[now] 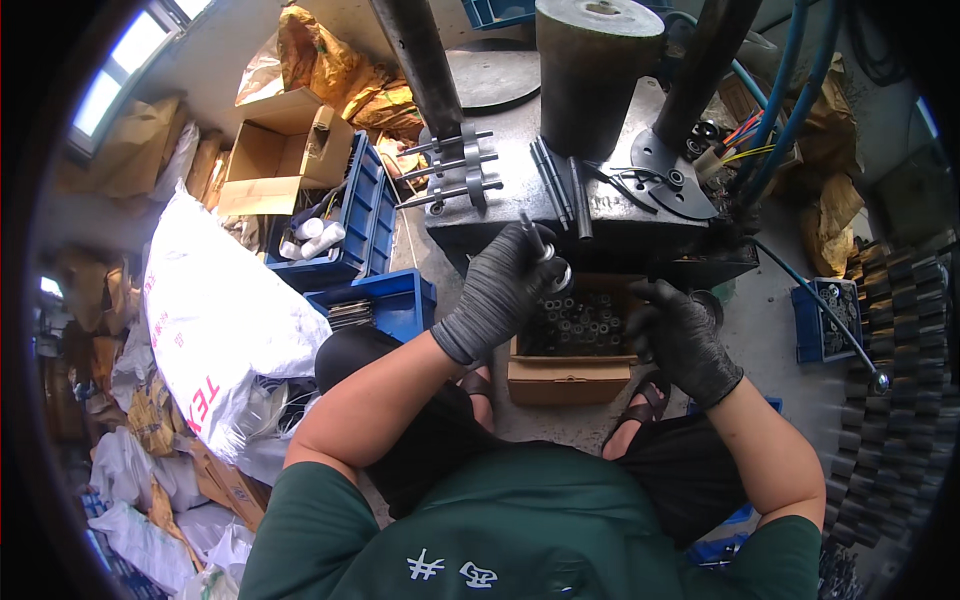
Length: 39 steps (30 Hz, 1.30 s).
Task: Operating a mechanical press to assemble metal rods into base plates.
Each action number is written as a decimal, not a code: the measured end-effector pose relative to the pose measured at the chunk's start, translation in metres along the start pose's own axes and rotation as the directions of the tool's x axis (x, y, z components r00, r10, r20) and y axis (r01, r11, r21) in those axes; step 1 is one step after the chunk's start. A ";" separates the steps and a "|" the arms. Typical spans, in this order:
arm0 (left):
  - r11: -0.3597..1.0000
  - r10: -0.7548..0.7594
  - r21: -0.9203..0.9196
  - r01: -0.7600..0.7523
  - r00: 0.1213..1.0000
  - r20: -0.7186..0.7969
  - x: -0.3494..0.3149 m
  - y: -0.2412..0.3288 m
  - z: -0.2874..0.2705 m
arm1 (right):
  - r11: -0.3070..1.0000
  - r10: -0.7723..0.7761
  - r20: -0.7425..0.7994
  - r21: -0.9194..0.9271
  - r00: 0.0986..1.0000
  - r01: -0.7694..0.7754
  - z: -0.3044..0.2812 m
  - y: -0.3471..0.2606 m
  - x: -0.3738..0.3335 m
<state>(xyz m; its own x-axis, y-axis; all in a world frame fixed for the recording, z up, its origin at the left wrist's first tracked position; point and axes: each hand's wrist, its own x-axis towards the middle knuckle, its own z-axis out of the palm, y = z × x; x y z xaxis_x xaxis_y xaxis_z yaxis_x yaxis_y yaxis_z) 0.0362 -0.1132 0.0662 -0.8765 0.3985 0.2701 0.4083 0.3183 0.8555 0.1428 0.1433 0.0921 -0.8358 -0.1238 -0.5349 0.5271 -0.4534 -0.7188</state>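
Observation:
My left hand (498, 292), in a grey knitted glove, is closed around a thin metal rod (530, 232) that points up and away. Shiny metal rings (549, 254) sit at the rod beside my thumb; how many is hard to tell. To the right, my right hand (690, 340), gloved the same way, hovers with its fingers loosely bent and apart. Nothing shows between them. Between and below both hands, an open cardboard box (570, 385) stands on the floor with many small metal rings (590, 328) inside.
Ahead is a metal press bench (500, 120) with a thick steel cylinder (600, 75), loose rods (552, 185) and a rack of discs on pins (462, 170). Blue crates (385, 200) and a white sack (215, 320) stand left. Stacked metal parts (905, 350) and a blue bin (808, 325) are right.

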 end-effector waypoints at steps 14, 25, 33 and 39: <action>0.271 -0.676 -0.947 0.171 0.734 -0.061 0.013 -0.071 -0.053 | 0.990 -0.069 0.120 -0.111 0.990 0.082 0.015 -0.006 0.002; 0.315 -0.786 -0.879 0.358 0.618 -0.030 -0.006 -0.053 -0.031 | 0.969 -0.177 0.053 -0.165 0.983 0.184 -0.011 -0.025 -0.004; 0.947 -0.195 -0.222 0.233 0.964 0.182 -0.006 -0.025 0.013 | 0.911 -0.405 -0.126 -0.131 0.905 0.390 -0.072 -0.055 -0.007; 0.754 0.337 0.547 -0.365 0.929 0.155 0.025 -0.001 0.030 | 0.880 -0.469 -0.426 -0.306 0.774 0.364 -0.113 -0.029 -0.047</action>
<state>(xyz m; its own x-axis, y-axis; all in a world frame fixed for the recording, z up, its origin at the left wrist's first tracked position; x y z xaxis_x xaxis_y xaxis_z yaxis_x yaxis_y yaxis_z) 0.0216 -0.0780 0.0588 -0.6369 0.6106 0.4707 0.7668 0.5650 0.3046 0.1841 0.2620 0.0876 -0.8284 0.4928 -0.2662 0.2062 -0.1737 -0.9630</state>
